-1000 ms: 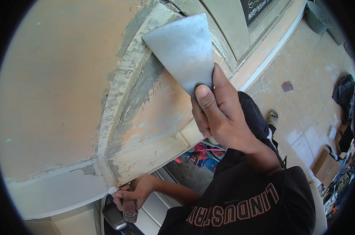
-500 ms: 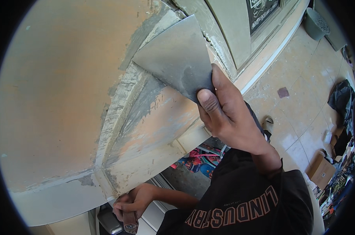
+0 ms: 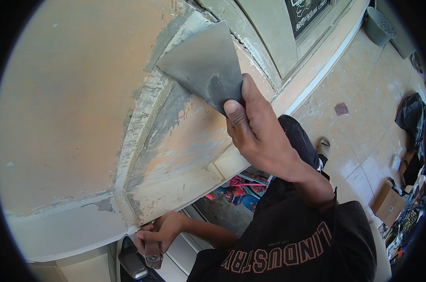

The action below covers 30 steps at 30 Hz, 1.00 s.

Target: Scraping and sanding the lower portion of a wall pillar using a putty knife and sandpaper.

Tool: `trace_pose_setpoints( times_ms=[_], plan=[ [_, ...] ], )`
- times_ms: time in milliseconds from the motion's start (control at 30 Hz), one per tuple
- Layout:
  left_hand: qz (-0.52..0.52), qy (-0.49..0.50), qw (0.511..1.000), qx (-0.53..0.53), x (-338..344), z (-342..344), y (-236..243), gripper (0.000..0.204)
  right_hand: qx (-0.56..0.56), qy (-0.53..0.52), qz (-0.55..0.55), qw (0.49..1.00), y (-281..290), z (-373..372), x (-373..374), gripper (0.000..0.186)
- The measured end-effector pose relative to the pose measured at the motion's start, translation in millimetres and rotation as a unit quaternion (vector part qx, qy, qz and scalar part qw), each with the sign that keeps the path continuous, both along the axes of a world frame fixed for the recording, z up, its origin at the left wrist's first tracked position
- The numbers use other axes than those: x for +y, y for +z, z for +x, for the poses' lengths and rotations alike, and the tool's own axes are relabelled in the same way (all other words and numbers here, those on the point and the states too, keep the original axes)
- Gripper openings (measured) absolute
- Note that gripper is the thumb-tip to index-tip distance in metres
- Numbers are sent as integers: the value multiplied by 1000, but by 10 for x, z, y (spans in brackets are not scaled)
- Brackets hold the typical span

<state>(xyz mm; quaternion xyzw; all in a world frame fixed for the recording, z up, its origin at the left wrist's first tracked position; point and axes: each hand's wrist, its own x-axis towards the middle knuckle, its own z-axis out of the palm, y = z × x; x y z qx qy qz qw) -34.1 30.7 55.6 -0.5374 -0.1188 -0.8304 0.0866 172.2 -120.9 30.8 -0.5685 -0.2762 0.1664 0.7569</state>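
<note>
My right hand (image 3: 264,134) is closed around the narrow end of a wide metal putty knife (image 3: 203,58), thumb pressed on the blade. The blade lies over a pale raised ridge (image 3: 140,120) on a large curved panel (image 3: 76,103) in patchy orange and grey. Whether its edge touches the ridge, I cannot tell. Lower down, my left hand (image 3: 159,230) is at the panel's bottom edge, fingers wrapped round a brown block-like piece (image 3: 153,254) with a rounded end. Grey filler smears (image 3: 168,110) run alongside the ridge.
A grey-green panel with a dark sticker (image 3: 309,16) rises at the upper right. On the tiled floor are a grey bucket (image 3: 380,27), a small dark reddish square (image 3: 341,109), a black bag (image 3: 411,113) and a cardboard box (image 3: 388,204). Colourful items (image 3: 234,192) lie below the panel.
My right hand and the putty knife have shifted slightly left along the ridge. My left hand stays at the bottom edge, still holding the brown piece. The view has shifted a little.
</note>
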Motion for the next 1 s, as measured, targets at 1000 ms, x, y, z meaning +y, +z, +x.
trace_pose_setpoints(
  times_ms=[1000],
  plan=[
    [8, -26, 999, -35, 126, -72, -84, 12, 68, 30, -8, 997, -109, -112, -332, 30]
  ],
)
